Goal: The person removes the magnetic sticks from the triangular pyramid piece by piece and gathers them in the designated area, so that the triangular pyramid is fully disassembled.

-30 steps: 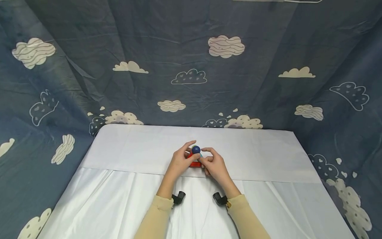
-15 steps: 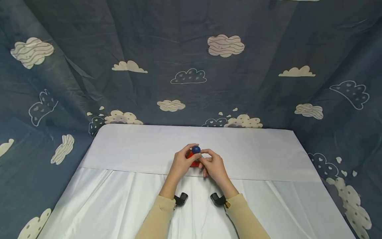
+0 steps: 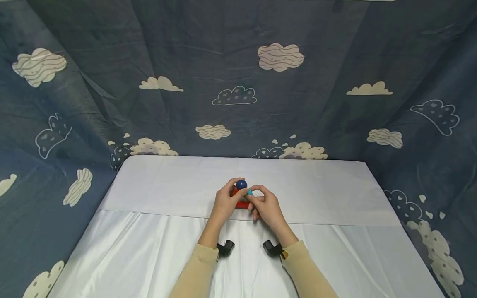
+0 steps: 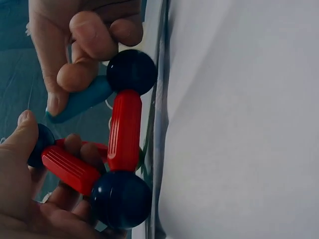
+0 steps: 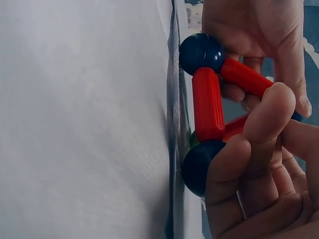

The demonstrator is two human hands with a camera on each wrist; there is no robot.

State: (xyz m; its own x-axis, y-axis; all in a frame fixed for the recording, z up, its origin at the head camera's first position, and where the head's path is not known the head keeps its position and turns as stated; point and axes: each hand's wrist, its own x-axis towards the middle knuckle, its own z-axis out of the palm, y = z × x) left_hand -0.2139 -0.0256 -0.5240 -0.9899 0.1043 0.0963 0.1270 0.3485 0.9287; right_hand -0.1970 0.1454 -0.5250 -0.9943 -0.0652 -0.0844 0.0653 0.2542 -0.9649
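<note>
Red rods and dark blue balls form a magnetic building-stick frame. My left hand [image 3: 223, 203] grips it, fingers round a slanting red rod [image 4: 70, 169] and thumb at the top ball [image 3: 241, 184]. Another red rod [image 4: 124, 132] runs between a ball [image 4: 121, 199] by the left hand and a ball [image 4: 132, 72] by the right. My right hand [image 3: 269, 207] pinches a teal rod [image 4: 87, 102] near its upper tip; its other end meets the ball on that side. A third red rod [image 5: 235, 126] and a green ball [image 4: 140, 157] show partly behind the frame.
A white cloth covers the table [image 3: 156, 182]. Behind and beside it hangs a dark blue curtain [image 3: 238, 49] with cloud prints. Black cameras [image 3: 225, 248] sit on both wrists.
The left index finger has come in from a raised position to the top ball. That ball has shifted slightly left, and more of the teal rod's tip shows between the hands.
</note>
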